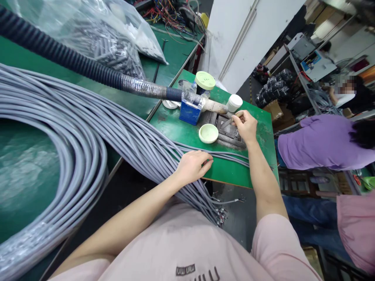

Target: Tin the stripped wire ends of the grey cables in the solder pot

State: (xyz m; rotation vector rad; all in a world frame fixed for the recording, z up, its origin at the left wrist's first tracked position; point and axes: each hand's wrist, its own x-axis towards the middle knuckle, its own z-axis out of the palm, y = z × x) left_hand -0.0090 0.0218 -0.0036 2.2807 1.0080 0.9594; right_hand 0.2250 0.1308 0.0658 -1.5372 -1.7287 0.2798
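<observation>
Right hand (246,125) pinches flat grey scraper (226,124), blade over dark square pot (227,138) on small green table (228,171). Left hand (193,166) curled over grey cables (146,144); can't tell if gripping. Blue box (189,113) props hose (88,72) end near pot, probably for fumes. Scraper narrow, dull. Cables smooth, thickly bundled.

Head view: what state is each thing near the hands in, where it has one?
Right grip: closed on a thin flat tool
Gray cables: bundled; inner wires showing at near ends
Left grip: curled at the cables; hold unclear
Pale green dish: open side up
White jar: upright, looks covered
Dark-framed pan: open, grimy
Hose: lying over blue box
</observation>
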